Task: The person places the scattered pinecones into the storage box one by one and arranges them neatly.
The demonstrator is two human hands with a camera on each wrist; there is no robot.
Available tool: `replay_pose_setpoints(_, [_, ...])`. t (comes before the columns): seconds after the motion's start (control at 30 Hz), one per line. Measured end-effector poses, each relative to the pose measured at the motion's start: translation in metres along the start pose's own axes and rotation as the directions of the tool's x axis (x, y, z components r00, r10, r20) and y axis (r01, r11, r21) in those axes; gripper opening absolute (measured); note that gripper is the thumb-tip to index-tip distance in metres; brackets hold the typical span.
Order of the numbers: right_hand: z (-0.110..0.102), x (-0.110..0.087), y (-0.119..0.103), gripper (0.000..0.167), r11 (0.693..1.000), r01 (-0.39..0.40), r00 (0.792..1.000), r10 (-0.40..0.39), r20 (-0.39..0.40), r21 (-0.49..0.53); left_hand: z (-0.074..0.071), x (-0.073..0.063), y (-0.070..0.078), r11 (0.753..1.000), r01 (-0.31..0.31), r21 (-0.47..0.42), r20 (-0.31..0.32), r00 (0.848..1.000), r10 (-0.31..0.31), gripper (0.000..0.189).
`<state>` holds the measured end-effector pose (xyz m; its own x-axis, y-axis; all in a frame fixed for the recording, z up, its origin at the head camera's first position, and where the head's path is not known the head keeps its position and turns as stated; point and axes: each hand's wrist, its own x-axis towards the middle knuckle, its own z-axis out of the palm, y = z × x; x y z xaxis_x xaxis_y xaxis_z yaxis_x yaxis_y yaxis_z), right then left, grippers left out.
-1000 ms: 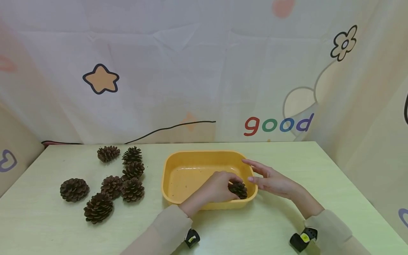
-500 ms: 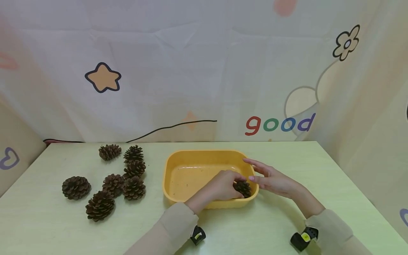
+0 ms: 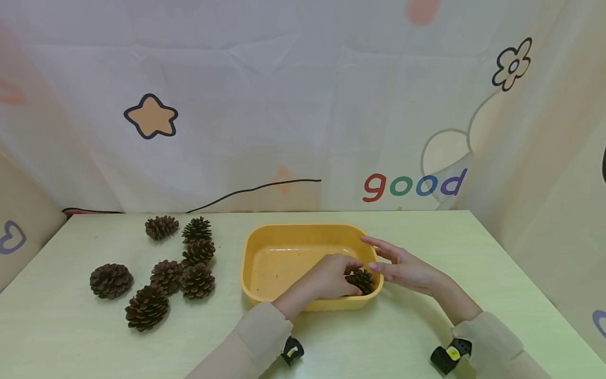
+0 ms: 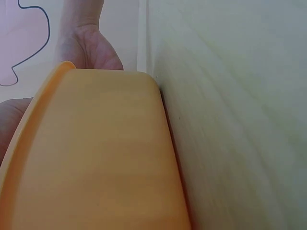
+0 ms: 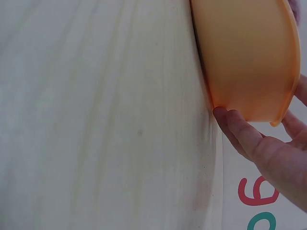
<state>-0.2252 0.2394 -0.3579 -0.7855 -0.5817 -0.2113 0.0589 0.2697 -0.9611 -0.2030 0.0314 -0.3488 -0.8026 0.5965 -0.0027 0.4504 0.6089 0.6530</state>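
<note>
A yellow plastic basin stands on the table. In the head view my left hand reaches over its near rim into the right end. Thumb and fingers there hold a small brown pine cone low in the near right corner. My right hand holds the basin's right end, with the thumb over the rim and a finger at the far corner. In the right wrist view, fingers of that hand lie against the outer wall, near the base. The left wrist view shows mostly the basin's outer side.
Several pine cones lie on the left of the table, among them a large one, a round one and one near the back edge. A printed curtain hangs behind the pale table.
My left hand has moved slightly right with the pine cone, bringing it closer to the basin's right wall. The right hand keeps its place at the rim.
</note>
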Motion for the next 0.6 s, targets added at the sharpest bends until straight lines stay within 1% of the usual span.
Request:
replay_pose_setpoints(0.2, [0.0, 0.001, 0.0, 0.069, 1.0, -0.017, 1.0, 0.017, -0.015, -0.002, -0.004, -0.002, -0.005, 0.997, 0.037, -0.063, 0.005, 0.999, -0.037, 0.049])
replay_pose_setpoints(0.33, [0.0, 0.001, 0.0, 0.069, 1.0, -0.02, 1.0, 0.02, -0.022, -0.009, -0.008, -0.007, -0.008, 0.995, 0.052, -0.086, -0.009, 0.999, -0.053, 0.049])
replay_pose_setpoints(0.5, [0.0, 0.0, 0.0, 0.068, 0.999, -0.027, 0.999, 0.026, -0.034, -0.023, -0.015, -0.015, -0.012, 0.994, 0.057, -0.094, -0.036, 0.998, -0.06, 0.049])
replay_pose_setpoints(0.6, [0.001, 0.0, -0.001, 0.068, 0.999, -0.039, 0.998, 0.038, -0.041, -0.023, -0.019, -0.022, -0.016, 0.993, 0.043, -0.107, -0.054, 0.997, -0.049, 0.048])
